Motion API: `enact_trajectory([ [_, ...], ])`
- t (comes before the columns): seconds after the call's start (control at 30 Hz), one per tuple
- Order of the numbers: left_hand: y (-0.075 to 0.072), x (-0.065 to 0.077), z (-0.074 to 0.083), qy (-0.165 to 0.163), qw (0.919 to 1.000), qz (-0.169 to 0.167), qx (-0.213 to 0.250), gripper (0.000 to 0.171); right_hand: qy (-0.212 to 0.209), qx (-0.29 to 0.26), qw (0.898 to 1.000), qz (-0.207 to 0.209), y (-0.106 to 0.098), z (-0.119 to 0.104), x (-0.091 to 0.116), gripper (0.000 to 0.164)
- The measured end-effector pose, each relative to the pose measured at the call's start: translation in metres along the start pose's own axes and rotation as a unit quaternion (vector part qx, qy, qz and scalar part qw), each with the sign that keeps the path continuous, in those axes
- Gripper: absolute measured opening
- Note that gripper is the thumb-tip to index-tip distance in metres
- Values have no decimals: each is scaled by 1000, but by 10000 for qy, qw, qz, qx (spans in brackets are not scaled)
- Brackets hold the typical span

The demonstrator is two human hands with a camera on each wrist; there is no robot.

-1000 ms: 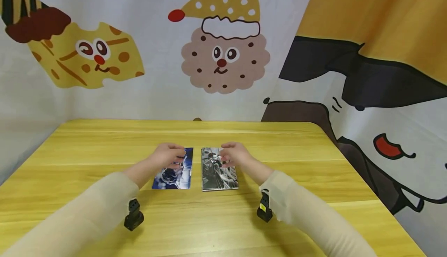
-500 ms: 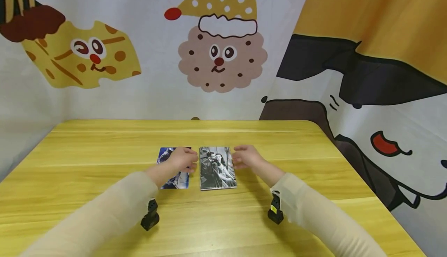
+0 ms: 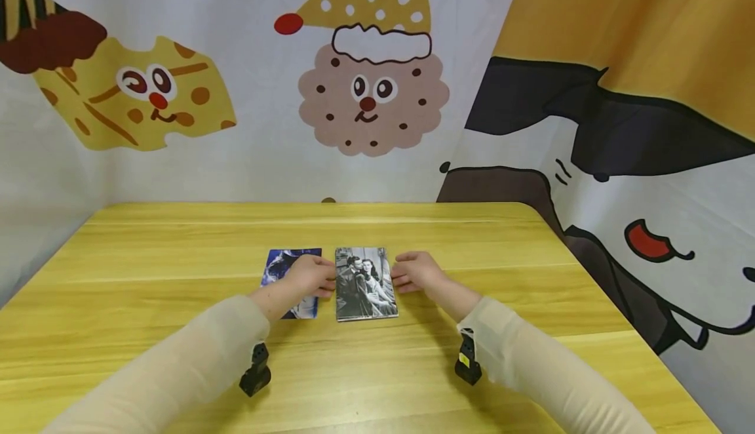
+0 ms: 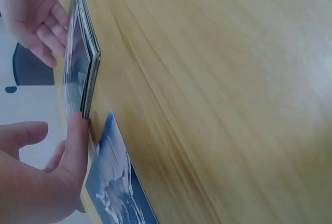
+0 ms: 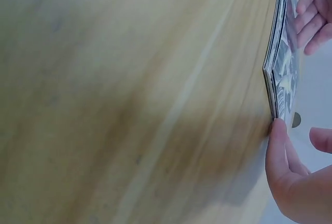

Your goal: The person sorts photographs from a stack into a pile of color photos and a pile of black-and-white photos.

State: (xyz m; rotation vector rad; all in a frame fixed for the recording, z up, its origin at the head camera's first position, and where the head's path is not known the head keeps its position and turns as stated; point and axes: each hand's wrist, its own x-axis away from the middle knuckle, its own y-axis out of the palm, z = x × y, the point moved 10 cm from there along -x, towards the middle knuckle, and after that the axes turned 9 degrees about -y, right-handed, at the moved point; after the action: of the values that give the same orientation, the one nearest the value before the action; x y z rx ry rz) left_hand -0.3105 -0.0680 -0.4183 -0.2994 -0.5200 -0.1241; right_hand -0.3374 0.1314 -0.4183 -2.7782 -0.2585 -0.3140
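A stack of photo cards (image 3: 367,290) lies on the table, its top card a black-and-white picture of two people. The left hand (image 3: 310,275) touches the stack's left edge with its fingertips, thumb raised. At the opposite edge, the right hand (image 3: 420,273) touches the stack with fairly straight fingers, as the right wrist view also shows. A single blue-and-white photo card (image 3: 278,263) lies flat to the left of the stack, partly hidden under the left hand and wrist. The left wrist view shows the stack (image 4: 85,58) to be several cards thick, its edges nearly even.
The wooden table (image 3: 177,244) has a pale curtain (image 3: 265,172) with cartoon prints behind it. Black wrist cameras hang below both sleeves, the left camera (image 3: 255,370) and the right camera (image 3: 468,358), close above the tabletop.
The left hand has moved right, from over the blue card to the stack's left edge. The right hand has shifted from above the stack's top card to its right edge.
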Motion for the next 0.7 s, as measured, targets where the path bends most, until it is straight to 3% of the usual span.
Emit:
enact_trajectory([
  [0.33,-2,2,4,2,10000,23,22,38,-46,346,9994,29,-4,-14,3,44],
  [0.7,-7,0,7,87,9991,377,178,36,-77,-12,9999,96,-2,-11,4,44],
])
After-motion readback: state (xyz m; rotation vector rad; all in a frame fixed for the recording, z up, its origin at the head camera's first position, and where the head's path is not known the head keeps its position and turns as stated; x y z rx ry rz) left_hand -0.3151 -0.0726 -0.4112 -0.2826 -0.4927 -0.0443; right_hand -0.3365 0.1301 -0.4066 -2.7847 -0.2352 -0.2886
